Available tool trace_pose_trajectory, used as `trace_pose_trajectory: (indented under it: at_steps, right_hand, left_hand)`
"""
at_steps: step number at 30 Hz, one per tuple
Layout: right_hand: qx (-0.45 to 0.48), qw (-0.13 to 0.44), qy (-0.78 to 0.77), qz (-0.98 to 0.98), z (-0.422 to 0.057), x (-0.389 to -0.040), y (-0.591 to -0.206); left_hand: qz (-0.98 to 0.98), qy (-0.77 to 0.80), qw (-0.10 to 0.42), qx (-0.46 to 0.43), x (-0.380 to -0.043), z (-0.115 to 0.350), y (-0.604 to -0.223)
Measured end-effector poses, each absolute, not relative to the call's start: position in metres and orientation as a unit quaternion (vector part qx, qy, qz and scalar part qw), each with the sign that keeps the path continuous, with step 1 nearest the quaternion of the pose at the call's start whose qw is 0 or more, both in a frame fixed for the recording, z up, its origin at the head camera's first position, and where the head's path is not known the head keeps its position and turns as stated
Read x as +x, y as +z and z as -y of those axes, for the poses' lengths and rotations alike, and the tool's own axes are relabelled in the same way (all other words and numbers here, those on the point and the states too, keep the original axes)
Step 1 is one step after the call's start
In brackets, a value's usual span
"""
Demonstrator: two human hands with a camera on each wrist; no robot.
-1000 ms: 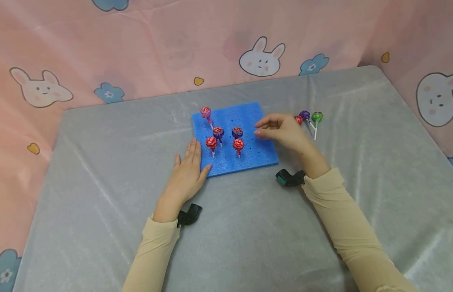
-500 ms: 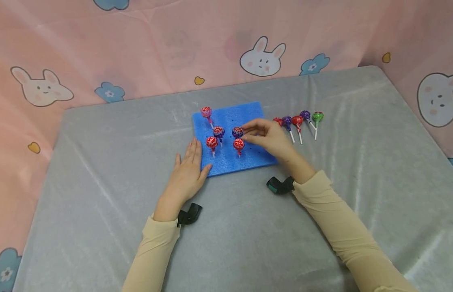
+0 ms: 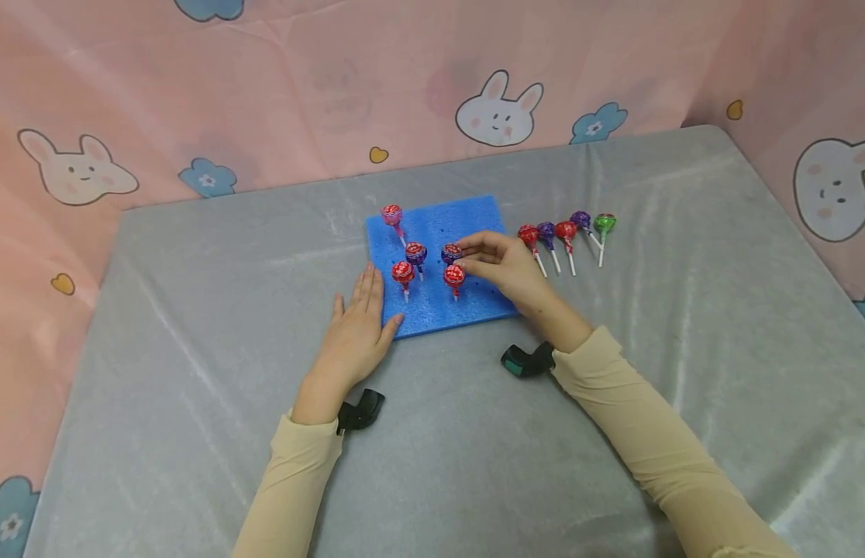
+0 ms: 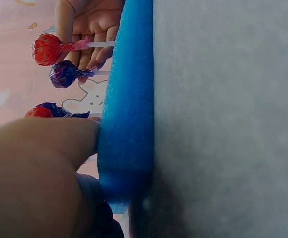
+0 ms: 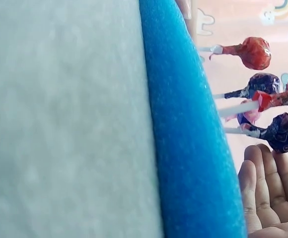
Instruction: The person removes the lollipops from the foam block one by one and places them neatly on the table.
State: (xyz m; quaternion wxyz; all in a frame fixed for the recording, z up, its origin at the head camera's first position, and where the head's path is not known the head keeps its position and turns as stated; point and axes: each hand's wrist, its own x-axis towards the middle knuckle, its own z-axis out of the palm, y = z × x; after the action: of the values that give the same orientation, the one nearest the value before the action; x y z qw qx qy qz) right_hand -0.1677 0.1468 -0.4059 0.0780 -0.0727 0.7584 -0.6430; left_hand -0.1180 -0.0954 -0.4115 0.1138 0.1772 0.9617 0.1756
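A blue foam board [image 3: 432,310] with small holes carries several wrapped lollipops standing on their sticks. My left hand [image 3: 356,333] lies flat along the board's left edge, fingers straight and thumb over the front left corner. My right hand [image 3: 512,267] reaches over the board's right half. Its thumb and fingertips pinch the wrapped head of a purple lollipop [image 3: 451,253], whose stick stands in the foam. Just in front stands a red lollipop [image 3: 454,276]. Farther left are another purple one [image 3: 415,253], a red one [image 3: 403,272] and a pink one [image 3: 392,215] near the back corner.
Right of the board, several loose lollipops lie in a row on the grey cloth, from a red one [image 3: 527,235] to a green one [image 3: 604,225]. A pink printed curtain [image 3: 279,93] hangs behind the grey-covered table [image 3: 195,349].
My right hand has moved left from the board's right edge to the purple lollipop, uncovering the loose row behind it. My left hand has stayed in place.
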Motion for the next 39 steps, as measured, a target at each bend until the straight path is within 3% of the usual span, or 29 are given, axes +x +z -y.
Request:
trace_pose_trajectory:
  at_steps: [25, 39]
  right_hand:
    - [-0.062, 0.034, -0.697, -0.714, -0.143, -0.164, -0.405]
    - [-0.059, 0.01, -0.768, -0.638, -0.163, -0.165, -0.393]
  left_hand:
    - [-0.961, 0.178, 0.114, 0.177, -0.117, 0.095, -0.409]
    - [-0.963, 0.166, 0.113, 0.18, -0.117, 0.095, -0.409]
